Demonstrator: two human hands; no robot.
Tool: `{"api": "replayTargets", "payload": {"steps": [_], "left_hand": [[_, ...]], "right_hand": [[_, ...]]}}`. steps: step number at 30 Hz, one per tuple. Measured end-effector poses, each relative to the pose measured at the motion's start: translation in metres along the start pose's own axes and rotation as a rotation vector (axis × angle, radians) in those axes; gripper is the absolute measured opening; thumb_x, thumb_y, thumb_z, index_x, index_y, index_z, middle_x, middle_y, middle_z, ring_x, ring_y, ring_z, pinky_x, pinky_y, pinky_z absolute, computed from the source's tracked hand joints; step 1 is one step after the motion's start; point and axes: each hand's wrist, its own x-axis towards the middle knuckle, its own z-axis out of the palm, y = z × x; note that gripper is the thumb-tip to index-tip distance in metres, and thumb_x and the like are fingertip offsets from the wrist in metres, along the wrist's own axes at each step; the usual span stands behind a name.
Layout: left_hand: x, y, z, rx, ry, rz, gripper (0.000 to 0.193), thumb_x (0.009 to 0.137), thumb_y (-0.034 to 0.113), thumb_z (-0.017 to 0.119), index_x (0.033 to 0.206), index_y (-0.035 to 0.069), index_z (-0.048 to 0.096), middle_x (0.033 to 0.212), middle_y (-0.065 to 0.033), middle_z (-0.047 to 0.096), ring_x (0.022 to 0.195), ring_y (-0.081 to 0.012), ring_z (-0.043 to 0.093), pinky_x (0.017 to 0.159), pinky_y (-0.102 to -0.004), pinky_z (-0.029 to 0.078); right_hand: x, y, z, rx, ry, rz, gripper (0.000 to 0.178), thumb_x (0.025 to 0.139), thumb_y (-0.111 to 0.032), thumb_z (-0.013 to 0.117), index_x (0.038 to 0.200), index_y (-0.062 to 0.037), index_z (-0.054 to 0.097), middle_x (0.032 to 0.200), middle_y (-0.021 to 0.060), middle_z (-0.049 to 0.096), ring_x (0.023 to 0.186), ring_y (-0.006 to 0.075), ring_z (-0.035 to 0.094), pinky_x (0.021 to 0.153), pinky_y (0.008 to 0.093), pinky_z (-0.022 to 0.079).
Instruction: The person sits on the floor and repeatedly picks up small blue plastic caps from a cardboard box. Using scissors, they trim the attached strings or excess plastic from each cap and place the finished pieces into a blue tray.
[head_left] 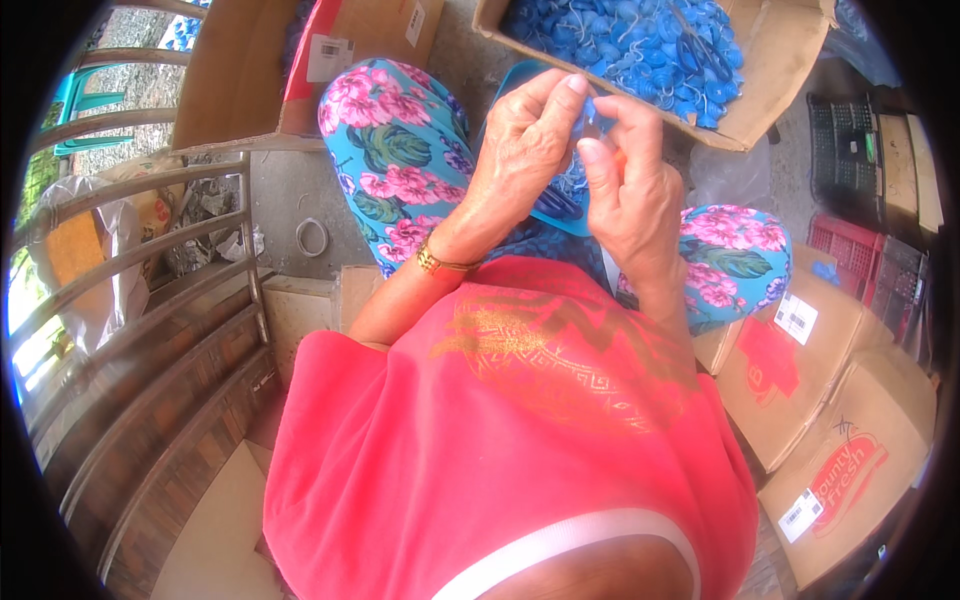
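Note:
Raised in front of my chest, my left hand (525,140) and my right hand (637,185) come close together over my lap. Their fingers are closed in a pinch on a small blue plastic piece (590,122), partly covered by the fingertips. Its exact kind does not show. Below the hands, a blue plastic tray (568,224) rests between my knees and contains more blue pieces, partly hidden by my hands. Just beyond it, a cardboard box (775,105) holds a heap of blue plastic pieces (625,45) with pale strings among them.
Another open cardboard box (355,60) stands at the far left, near a slatted metal railing (150,185). Printed cartons (800,375) stand at my right, with a red plastic crate (845,250) and a black crate (842,150) beyond. A pale ring (312,237) lies on the floor.

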Motion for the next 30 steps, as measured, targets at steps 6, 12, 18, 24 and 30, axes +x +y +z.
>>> {"api": "replayTargets", "payload": {"steps": [6,12,18,24,30], "left_hand": [[-0.004,0.005,0.000,0.014,-0.066,-0.028,0.026,0.097,0.032,0.052,0.090,0.009,0.062,0.069,0.0072,0.050,0.055,0.0001,0.036,0.046,-0.0176,0.025],[0.002,-0.004,-0.003,0.084,-0.012,0.029,0.027,0.097,0.033,0.052,0.088,0.009,0.061,0.067,0.0078,0.048,0.053,-0.0005,0.035,0.046,-0.0182,0.024],[-0.004,0.000,-0.002,0.147,-0.049,0.026,0.030,0.098,0.033,0.050,0.086,0.008,0.062,0.066,0.0065,0.047,0.054,-0.0016,0.038,0.046,-0.0189,0.026],[0.007,0.046,-0.046,0.714,0.364,0.492,0.034,0.100,0.026,0.044,0.086,0.003,0.065,0.071,-0.0049,0.058,0.066,-0.0144,0.054,0.060,-0.0298,0.045],[0.033,0.110,-0.116,1.421,0.937,0.677,0.040,0.093,0.037,0.051,0.124,0.013,0.059,0.096,-0.0231,0.062,0.117,-0.0322,0.050,0.097,-0.0641,0.029]], "right_hand": [[0.003,0.003,-0.009,0.263,-0.099,0.129,0.029,0.094,-0.018,0.054,0.119,-0.0072,0.044,0.074,0.0155,0.062,0.064,0.0325,0.064,0.058,0.0393,0.047],[0.000,-0.002,-0.008,0.217,-0.105,0.144,0.029,0.095,-0.020,0.054,0.119,-0.0068,0.045,0.077,0.0173,0.062,0.065,0.0325,0.064,0.058,0.0391,0.048],[0.001,0.020,0.006,0.243,0.013,0.115,0.025,0.096,-0.022,0.052,0.116,-0.0069,0.048,0.071,0.0097,0.059,0.057,0.0212,0.057,0.052,0.0324,0.044],[-0.009,0.039,0.007,1.248,-0.098,0.669,0.027,0.099,-0.029,0.047,0.116,-0.0075,0.047,0.069,0.0020,0.052,0.052,0.0077,0.044,0.047,0.0220,0.037],[-0.043,0.061,0.030,0.837,-0.400,0.917,0.049,0.096,-0.032,0.053,0.135,-0.0060,0.038,0.081,0.0088,0.058,0.055,0.0144,0.055,0.054,0.0252,0.047]]}}
